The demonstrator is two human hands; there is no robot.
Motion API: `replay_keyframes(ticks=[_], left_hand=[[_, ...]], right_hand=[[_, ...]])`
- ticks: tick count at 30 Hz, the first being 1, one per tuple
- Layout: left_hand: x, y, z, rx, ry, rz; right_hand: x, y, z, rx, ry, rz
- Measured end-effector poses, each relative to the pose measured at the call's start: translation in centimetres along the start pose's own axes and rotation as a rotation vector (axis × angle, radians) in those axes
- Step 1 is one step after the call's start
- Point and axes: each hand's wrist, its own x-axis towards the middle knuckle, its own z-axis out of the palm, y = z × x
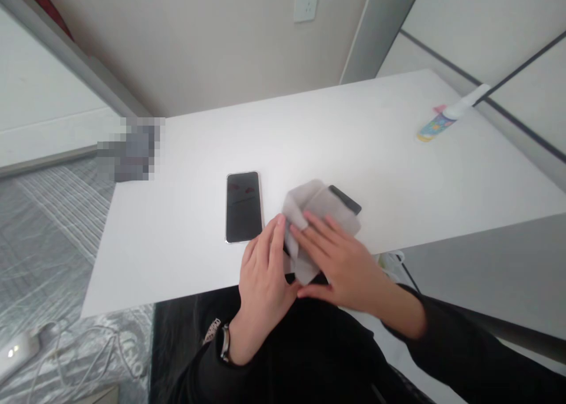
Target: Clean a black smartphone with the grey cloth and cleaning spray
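Observation:
My right hand [338,259] presses a thin grey cloth [316,209] with its fingers laid across it. Beneath the cloth is a dark flat device [347,200]; one black corner sticks out at the upper right, and most of it is covered, so its exact kind is hidden. My left hand [267,265] grips the device's left side, fingers along the edge and thumb near the front. A smartphone [244,206] with a black screen lies face up on the white table [186,215], just beyond my left fingertips.
At the far right of the table stands a white spray bottle [446,120] with a colourful label. A blurred-out grey item [137,150] sits at the left edge. Cables [95,354] lie on the floor at lower left. A wall backs the table.

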Motion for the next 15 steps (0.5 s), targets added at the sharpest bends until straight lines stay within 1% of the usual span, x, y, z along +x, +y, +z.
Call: replay_keyframes(ticks=[2, 3, 6, 7, 8, 11, 12, 13, 15], left_hand=[[-0.1, 0.0, 0.1, 0.004, 0.009, 0.011], [-0.1, 0.0, 0.1, 0.005, 0.012, 0.007], [-0.1, 0.1, 0.2, -0.004, 0.014, -0.023], [-0.1, 0.1, 0.2, -0.008, 0.012, -0.032], [-0.1, 0.1, 0.2, -0.009, 0.013, -0.038], [-0.1, 0.2, 0.2, -0.008, 0.019, -0.031], [-0.1, 0.2, 0.1, -0.01, 0.018, -0.03], [-0.1, 0.2, 0.1, -0.013, 0.015, -0.034], [0.0, 0.2, 0.1, -0.023, 0.003, -0.05]], right_hand=[[-0.1, -0.4, 0.1, 0.041, -0.043, -0.092], [-0.1, -0.3, 0.1, 0.036, -0.044, -0.083], [0.0, 0.3, 0.0, -0.042, 0.025, 0.078], [0.1, 0.3, 0.0, -0.054, 0.04, 0.103], [0.1, 0.2, 0.0, -0.046, 0.04, 0.086], [0.2, -0.3, 0.0, 0.044, -0.038, -0.086], [0.1, -0.3, -0.1, 0.057, -0.057, -0.107], [0.1, 0.0, -0.1, 0.047, -0.054, -0.085], [0.2, 0.7, -0.3, -0.014, -0.013, 0.03]])
